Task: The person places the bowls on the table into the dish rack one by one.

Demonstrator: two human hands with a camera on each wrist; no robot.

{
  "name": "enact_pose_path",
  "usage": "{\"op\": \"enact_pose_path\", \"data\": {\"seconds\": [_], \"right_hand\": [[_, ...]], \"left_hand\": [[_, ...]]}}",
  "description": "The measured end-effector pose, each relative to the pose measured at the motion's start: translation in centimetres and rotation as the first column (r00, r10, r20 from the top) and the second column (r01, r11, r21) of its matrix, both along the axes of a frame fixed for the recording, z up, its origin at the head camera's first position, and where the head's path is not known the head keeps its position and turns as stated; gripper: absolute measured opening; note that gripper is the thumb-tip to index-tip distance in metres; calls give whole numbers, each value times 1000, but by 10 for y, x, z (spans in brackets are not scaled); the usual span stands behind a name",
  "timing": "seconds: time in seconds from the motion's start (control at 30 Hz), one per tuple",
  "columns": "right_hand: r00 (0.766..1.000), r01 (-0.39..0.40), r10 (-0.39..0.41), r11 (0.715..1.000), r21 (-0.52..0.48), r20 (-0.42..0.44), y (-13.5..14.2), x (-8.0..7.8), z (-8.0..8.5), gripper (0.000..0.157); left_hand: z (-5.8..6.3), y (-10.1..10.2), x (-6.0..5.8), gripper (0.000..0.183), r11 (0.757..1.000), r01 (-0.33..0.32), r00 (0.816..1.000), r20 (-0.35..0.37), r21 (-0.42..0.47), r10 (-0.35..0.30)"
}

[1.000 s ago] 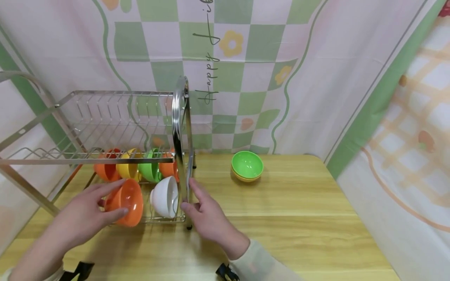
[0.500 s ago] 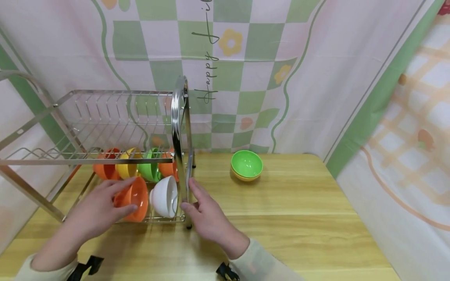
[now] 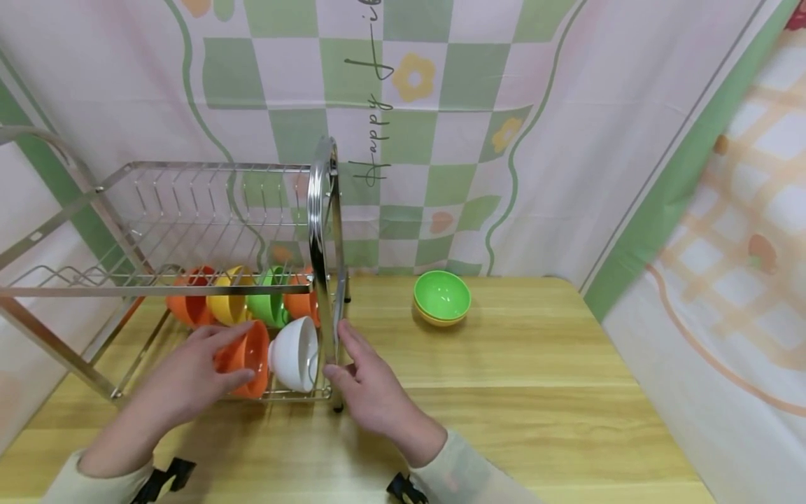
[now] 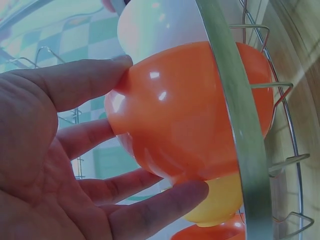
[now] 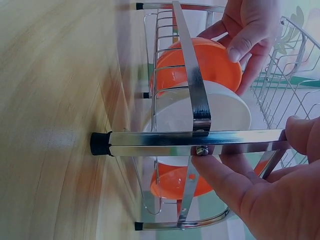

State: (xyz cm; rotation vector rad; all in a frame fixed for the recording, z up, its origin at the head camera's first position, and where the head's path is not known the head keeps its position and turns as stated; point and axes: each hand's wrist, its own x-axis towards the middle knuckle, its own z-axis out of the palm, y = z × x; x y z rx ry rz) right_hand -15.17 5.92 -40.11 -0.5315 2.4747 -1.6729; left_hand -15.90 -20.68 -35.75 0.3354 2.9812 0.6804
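My left hand point(image 3: 189, 374) holds an orange bowl point(image 3: 254, 360), thumb on one side and fingers on the other. The bowl stands on its side on the lower tier of a metal dish rack point(image 3: 157, 289), its opening facing right. Just right of it a white bowl point(image 3: 292, 355) is tilted the same way. In the left wrist view the rack's front bar crosses the orange bowl point(image 4: 175, 110). My right hand point(image 3: 374, 388) grips the rack's right upright; in the right wrist view its thumb and fingers point(image 5: 220, 172) lie on opposite sides of that post.
Behind, on the lower tier, a row of tilted bowls holds orange, yellow point(image 3: 227, 308), green point(image 3: 267, 308) and orange ones. A green bowl point(image 3: 443, 294) sits stacked in a yellow bowl point(image 3: 439, 322) on the wooden table point(image 3: 535, 392), right of the rack. A patterned curtain hangs behind.
My left hand has carried the orange bowl right and set it in closer beside the white bowl on the lower tier. The right hand stays on the rack's upright.
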Motion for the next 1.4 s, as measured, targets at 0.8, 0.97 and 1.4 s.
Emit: {"op": "enact_pose_path", "data": {"seconds": [0.8, 0.97, 1.4], "right_hand": [[1000, 10, -10, 1000, 24, -11, 0, 0, 0, 67], [1000, 12, -11, 1000, 13, -14, -2, -1, -2, 67], [1000, 23, -22, 998, 50, -21, -1, -1, -2, 67]], "left_hand": [[-7, 9, -5, 77, 1000, -12, 1000, -17, -5, 11], [-11, 8, -7, 78, 1000, -5, 1000, -19, 7, 5], [-14, 5, -8, 79, 1000, -1, 1000, 14, 31, 0]]}}
